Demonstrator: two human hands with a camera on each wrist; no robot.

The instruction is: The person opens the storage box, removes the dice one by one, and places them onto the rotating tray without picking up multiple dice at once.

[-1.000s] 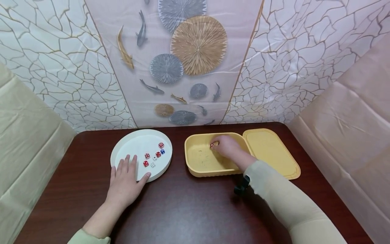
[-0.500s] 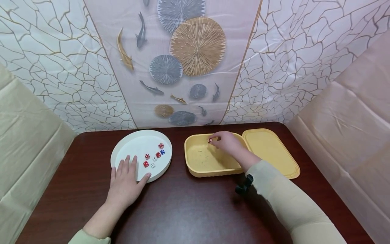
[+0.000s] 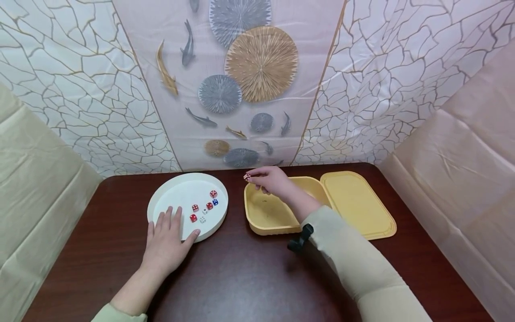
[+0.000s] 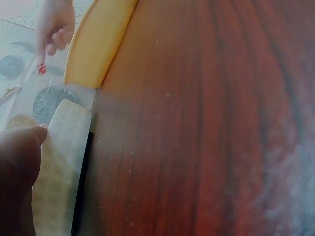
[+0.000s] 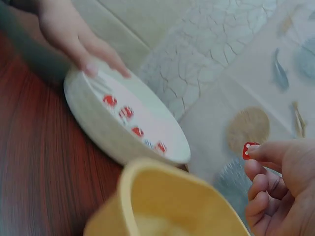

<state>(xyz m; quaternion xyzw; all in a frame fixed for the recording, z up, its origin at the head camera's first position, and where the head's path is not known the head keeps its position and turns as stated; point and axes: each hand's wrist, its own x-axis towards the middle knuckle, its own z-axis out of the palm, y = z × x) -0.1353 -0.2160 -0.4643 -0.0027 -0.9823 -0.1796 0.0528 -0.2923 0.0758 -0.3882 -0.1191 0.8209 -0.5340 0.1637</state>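
Note:
Between the thumb and forefinger of my right hand (image 3: 272,180) a red die with white pips (image 5: 250,150) is pinched, held up past the far left corner of the yellow box (image 3: 273,230). The box's visible floor holds no dice. My left hand (image 3: 164,243) lies with straight fingers over the near left rim of a round white tray (image 3: 177,193), thumb at its front edge. Inside that tray several red dice (image 3: 195,208), a blue die (image 3: 215,202) and white dice (image 3: 203,219) lie grouped toward the right.
A yellow lid (image 3: 358,203) lies flat against the box's right side. The dark wooden table (image 3: 241,277) ends at a patterned cloth backdrop (image 3: 261,129). A black wrist mount (image 3: 301,239) hangs from the right sleeve.
My right hand has lifted the red die out from inside the yellow box and carried it left, beyond the box's left rim. The left hand and the dice in the tray stay put.

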